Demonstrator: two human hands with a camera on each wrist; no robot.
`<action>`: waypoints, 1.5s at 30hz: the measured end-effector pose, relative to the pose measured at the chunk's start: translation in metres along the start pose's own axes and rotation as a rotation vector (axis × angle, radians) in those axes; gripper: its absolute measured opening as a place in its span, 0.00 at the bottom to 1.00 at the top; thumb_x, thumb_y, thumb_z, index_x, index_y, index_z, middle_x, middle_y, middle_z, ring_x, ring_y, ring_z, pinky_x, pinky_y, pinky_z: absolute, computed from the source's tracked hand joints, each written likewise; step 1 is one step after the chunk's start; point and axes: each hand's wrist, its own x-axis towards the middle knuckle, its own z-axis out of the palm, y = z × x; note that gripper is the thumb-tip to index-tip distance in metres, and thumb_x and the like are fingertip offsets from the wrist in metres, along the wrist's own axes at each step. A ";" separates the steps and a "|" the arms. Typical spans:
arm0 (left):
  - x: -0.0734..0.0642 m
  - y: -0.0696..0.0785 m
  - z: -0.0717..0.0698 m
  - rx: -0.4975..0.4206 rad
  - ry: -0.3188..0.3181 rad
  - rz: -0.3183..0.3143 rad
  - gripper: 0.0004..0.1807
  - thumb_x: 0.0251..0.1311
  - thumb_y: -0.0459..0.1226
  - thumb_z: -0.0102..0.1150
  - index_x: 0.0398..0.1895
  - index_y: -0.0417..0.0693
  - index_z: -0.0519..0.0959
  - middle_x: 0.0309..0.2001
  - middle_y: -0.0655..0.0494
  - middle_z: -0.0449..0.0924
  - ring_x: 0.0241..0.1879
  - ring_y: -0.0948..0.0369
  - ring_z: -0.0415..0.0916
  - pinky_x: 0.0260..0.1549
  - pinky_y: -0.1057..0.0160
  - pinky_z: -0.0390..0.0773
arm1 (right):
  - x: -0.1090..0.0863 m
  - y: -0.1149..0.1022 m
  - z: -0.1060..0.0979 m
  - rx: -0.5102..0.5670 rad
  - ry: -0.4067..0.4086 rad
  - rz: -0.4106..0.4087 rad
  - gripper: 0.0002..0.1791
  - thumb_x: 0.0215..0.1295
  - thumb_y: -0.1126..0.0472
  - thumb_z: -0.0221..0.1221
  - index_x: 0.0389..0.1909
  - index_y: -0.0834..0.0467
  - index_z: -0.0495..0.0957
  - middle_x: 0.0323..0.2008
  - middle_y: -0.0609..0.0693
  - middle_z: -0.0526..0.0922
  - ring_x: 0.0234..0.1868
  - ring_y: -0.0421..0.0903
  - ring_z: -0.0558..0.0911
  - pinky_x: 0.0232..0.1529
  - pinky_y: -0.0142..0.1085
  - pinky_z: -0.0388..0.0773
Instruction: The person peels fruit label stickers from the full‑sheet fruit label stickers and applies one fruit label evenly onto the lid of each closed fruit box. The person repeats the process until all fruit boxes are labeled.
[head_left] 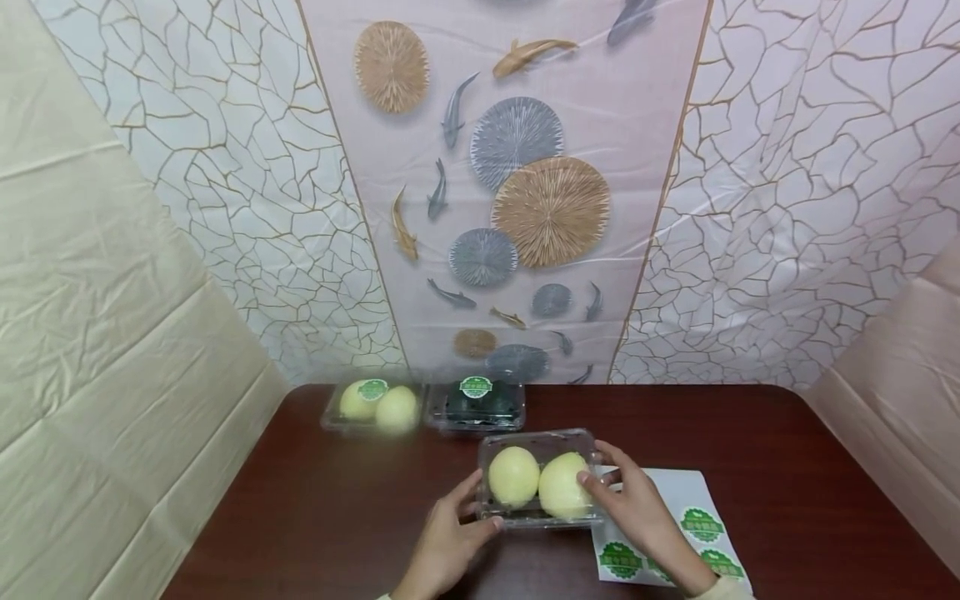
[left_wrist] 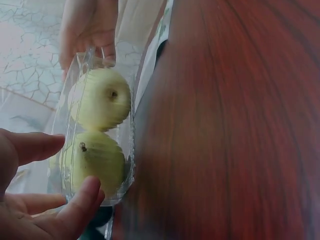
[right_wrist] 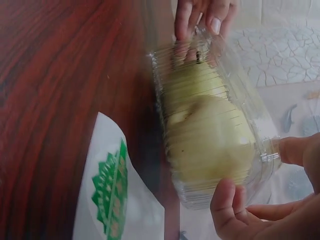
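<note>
Both hands hold a closed, clear plastic clamshell box [head_left: 538, 523] with two pale yellow-green pears, a left one [head_left: 513, 477] and a right one [head_left: 564, 486], lying side by side inside. My left hand [head_left: 447, 535] grips its left end, thumb at the near corner. At the other end, my right hand [head_left: 636, 507] has its thumb over the lid and its fingers behind the side. The pears' stems show through the ribbed plastic [left_wrist: 95, 167] in the left wrist view. In the right wrist view, the box [right_wrist: 192, 197] is tilted close over the table.
A white sheet [head_left: 678, 487] of round green stickers [head_left: 702, 525] lies under my right forearm. Toward the back left stand a stickered box [head_left: 330, 412] of similar pears and another stickered box [head_left: 438, 412] with dark contents. A patterned cloth wall [head_left: 300, 250] rises behind the dark red table [head_left: 315, 517].
</note>
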 end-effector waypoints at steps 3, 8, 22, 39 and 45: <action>-0.002 -0.002 -0.007 0.012 -0.008 -0.010 0.41 0.55 0.38 0.73 0.71 0.40 0.67 0.62 0.36 0.74 0.55 0.44 0.79 0.41 0.64 0.83 | -0.001 0.000 0.005 0.021 -0.019 0.005 0.38 0.67 0.50 0.64 0.70 0.65 0.63 0.60 0.63 0.76 0.44 0.48 0.80 0.33 0.35 0.78; -0.004 -0.005 -0.014 0.007 -0.021 0.000 0.41 0.56 0.38 0.72 0.72 0.39 0.65 0.65 0.35 0.71 0.56 0.43 0.78 0.43 0.63 0.83 | -0.002 -0.001 0.011 0.057 -0.045 0.010 0.41 0.65 0.50 0.65 0.71 0.65 0.61 0.62 0.65 0.74 0.46 0.51 0.80 0.33 0.37 0.79; -0.013 -0.007 -0.025 0.008 -0.051 0.031 0.40 0.58 0.35 0.69 0.73 0.36 0.62 0.68 0.28 0.61 0.49 0.46 0.82 0.44 0.64 0.83 | -0.010 0.004 0.023 0.140 -0.182 0.102 0.57 0.50 0.53 0.76 0.75 0.64 0.54 0.66 0.63 0.67 0.49 0.51 0.77 0.31 0.38 0.80; -0.006 0.002 -0.019 0.509 0.055 0.230 0.52 0.49 0.54 0.75 0.75 0.48 0.60 0.71 0.46 0.62 0.69 0.49 0.62 0.62 0.43 0.70 | -0.021 0.013 0.026 0.294 -0.170 0.088 0.62 0.49 0.65 0.76 0.78 0.62 0.43 0.70 0.68 0.60 0.53 0.56 0.75 0.36 0.37 0.83; 0.014 0.008 -0.021 0.717 0.012 0.417 0.56 0.42 0.60 0.76 0.75 0.51 0.62 0.74 0.44 0.57 0.74 0.46 0.54 0.67 0.43 0.63 | -0.027 0.009 0.038 0.330 -0.106 0.085 0.59 0.49 0.67 0.75 0.76 0.66 0.46 0.68 0.71 0.61 0.63 0.64 0.68 0.44 0.39 0.82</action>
